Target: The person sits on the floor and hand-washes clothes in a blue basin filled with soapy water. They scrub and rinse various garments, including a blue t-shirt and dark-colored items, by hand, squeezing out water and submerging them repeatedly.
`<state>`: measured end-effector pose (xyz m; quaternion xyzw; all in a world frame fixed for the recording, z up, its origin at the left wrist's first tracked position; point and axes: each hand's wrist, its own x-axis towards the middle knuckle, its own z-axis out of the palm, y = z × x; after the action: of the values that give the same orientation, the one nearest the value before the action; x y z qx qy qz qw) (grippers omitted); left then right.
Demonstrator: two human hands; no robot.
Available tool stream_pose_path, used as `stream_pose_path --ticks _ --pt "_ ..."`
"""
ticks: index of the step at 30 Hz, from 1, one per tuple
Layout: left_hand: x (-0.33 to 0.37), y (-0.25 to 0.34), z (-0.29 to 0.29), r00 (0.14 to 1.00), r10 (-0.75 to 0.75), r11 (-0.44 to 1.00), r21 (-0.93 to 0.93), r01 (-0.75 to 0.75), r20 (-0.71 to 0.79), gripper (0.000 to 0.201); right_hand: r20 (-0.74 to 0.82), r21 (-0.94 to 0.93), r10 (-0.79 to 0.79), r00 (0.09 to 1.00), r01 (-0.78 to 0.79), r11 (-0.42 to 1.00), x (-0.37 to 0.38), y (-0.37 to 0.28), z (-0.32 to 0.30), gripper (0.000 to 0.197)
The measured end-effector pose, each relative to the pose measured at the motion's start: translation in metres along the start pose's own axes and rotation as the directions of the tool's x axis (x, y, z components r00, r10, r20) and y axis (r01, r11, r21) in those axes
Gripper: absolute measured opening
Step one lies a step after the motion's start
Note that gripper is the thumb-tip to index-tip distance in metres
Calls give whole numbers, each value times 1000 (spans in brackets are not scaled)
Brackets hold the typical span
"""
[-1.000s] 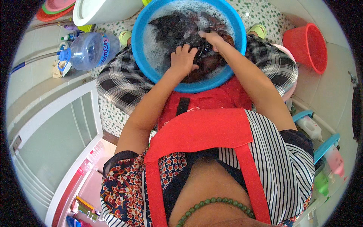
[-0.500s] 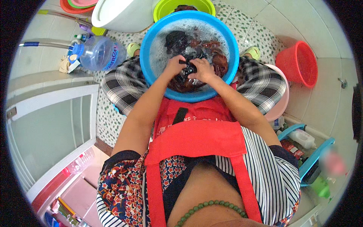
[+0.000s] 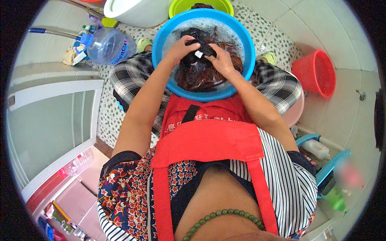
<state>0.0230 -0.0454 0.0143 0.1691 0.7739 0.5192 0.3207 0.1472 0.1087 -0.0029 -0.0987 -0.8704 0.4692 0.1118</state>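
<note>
Between my knees stands a blue basin point(image 3: 161, 82) of sudsy water point(image 3: 237, 34). Wet dark brown cloth point(image 3: 199, 80) lies in it, part of it above the surface. Over this cloth my two hands hold up a black garment point(image 3: 207, 50) with a small white label point(image 3: 199, 54). My left hand point(image 3: 181, 50) is closed on its left side, thumb on top. At its right side, my right hand point(image 3: 222, 62) pinches it between thumb and fingers. The garment's lower part merges with the dark cloth, so its full shape is hidden.
Behind the basin sits a yellow-green basin point(image 3: 175, 9) with dark cloth, beside a white toilet bowl point(image 3: 136, 14). A large clear water bottle point(image 3: 106, 48) lies at left. A red bucket point(image 3: 313, 74), a pink basin point(image 3: 293, 110) and a blue rack point(image 3: 331, 166) stand at right.
The black garment has come up out of the suds, stretched between my hands, and its white label now shows. Both hands have moved slightly farther from me.
</note>
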Motion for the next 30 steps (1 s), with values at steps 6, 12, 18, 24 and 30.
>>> stream_pose_path --ticks 6,12,18,24,30 --pt "-30 -10 17 959 249 617 740 -267 139 85 -110 -218 -219 970 191 957 13 -4 -35 29" --pt "6 -112 -12 901 428 644 721 -255 -64 54 -79 -252 -231 970 205 946 25 -37 -68 25" --pt "-2 -95 -23 938 -195 978 -129 164 -287 28 38 -411 23 999 -5 912 26 -30 -87 27" --pt "-11 -27 -31 955 -296 734 -635 240 17 34 -75 -326 -71 995 43 944 34 -40 -100 28" --pt "-47 68 -74 872 485 860 144 -489 62 57 -174 163 -183 968 212 964 67 -123 -161 30"
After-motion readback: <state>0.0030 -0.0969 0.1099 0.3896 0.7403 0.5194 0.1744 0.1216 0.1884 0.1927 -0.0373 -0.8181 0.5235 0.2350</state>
